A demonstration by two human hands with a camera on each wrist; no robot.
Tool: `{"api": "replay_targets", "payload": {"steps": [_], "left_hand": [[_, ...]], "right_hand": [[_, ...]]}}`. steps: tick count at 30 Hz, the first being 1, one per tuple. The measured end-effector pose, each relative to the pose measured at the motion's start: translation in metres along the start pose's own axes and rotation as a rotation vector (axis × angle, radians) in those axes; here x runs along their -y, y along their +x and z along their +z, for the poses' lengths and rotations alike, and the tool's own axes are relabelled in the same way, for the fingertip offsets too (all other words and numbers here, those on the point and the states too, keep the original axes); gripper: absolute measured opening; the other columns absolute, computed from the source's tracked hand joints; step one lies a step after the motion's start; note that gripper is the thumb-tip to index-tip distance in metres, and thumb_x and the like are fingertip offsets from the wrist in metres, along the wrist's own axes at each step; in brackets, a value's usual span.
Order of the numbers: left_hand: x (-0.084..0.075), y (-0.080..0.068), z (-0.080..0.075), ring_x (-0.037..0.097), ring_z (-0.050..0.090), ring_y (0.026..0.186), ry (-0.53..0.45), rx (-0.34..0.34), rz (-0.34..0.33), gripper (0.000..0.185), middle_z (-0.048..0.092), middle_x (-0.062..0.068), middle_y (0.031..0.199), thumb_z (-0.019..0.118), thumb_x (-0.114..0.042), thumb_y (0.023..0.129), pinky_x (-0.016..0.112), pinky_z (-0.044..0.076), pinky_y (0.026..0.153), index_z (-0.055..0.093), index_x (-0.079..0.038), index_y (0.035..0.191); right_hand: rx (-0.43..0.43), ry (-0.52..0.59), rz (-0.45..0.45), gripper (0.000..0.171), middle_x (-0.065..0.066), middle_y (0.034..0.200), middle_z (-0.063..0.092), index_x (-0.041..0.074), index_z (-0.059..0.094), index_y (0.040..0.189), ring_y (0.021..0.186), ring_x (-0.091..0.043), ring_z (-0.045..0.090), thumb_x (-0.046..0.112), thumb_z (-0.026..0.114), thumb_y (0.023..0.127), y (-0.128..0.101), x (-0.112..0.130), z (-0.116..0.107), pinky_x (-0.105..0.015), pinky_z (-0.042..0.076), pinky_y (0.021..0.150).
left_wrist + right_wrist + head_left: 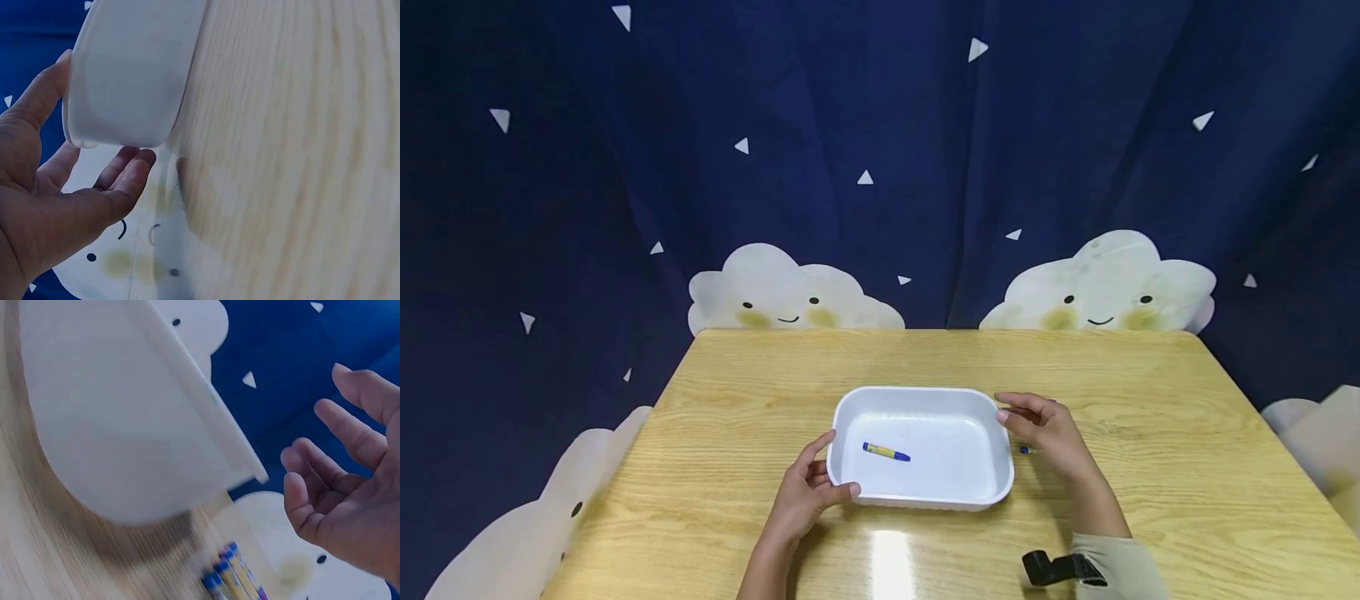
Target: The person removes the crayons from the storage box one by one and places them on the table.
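A white plastic tray (925, 502) with rounded corners sits on the wooden table, a yellow crayon (886, 452) with blue ends lying inside it. My left hand (805, 492) holds the tray's near left corner, its thumb over the front rim and its fingers along the left side. In the left wrist view, fingertips (145, 156) meet the tray's outer wall. My right hand (1045, 429) hovers by the right rim, fingers loosely bent; the right wrist view shows it apart from the tray with nothing in it. Several crayons (234, 575) lie beside the tray, mostly hidden under this hand in the head view.
The wooden table (730, 383) extends around the tray on all sides. Behind it hangs a dark blue curtain (820, 100) printed with white triangles and smiling clouds. A black strap mount (1052, 568) sits on my right wrist over a light sleeve (1116, 567).
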State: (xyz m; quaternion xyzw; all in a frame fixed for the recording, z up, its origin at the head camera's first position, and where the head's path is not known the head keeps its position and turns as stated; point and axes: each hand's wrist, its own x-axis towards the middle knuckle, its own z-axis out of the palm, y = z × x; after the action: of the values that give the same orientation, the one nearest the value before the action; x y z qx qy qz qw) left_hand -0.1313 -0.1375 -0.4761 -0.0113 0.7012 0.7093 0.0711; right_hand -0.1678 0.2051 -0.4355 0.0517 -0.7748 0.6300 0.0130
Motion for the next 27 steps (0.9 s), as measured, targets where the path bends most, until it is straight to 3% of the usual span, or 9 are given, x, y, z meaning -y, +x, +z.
{"api": "replay_targets", "payload": {"steps": [9,15,27], "left_hand": [[-0.002,-0.001,0.001,0.037,0.057,0.096,-0.025,0.003,0.01,0.089,0.051,0.029,0.109,0.08,0.007,0.065,0.027,0.051,0.077,0.036,-0.005,0.142],[-0.002,-0.002,0.001,0.037,0.057,0.096,-0.037,0.0,0.008,0.088,0.05,0.03,0.109,0.079,0.008,0.065,0.028,0.051,0.077,0.037,-0.005,0.141],[0.0,-0.001,0.0,0.037,0.057,0.096,-0.051,0.012,0.011,0.088,0.051,0.03,0.109,0.079,0.008,0.065,0.028,0.051,0.077,0.036,-0.005,0.141]], "right_hand": [[0.03,0.04,0.008,0.039,-0.013,0.115,0.058,-0.003,0.058,0.121,0.095,-0.016,0.057,0.014,0.066,0.087,0.007,0.008,0.03,-0.025,0.048,0.076],[0.045,0.006,0.033,0.04,-0.019,0.118,0.057,-0.003,0.06,0.119,0.096,-0.022,0.056,0.014,0.069,0.085,0.013,0.006,0.055,-0.027,0.047,0.072],[0.084,0.019,0.09,0.041,-0.017,0.107,0.062,-0.004,0.062,0.115,0.08,-0.016,0.06,0.012,0.074,0.079,0.019,0.001,0.1,-0.027,0.048,0.068]]}}
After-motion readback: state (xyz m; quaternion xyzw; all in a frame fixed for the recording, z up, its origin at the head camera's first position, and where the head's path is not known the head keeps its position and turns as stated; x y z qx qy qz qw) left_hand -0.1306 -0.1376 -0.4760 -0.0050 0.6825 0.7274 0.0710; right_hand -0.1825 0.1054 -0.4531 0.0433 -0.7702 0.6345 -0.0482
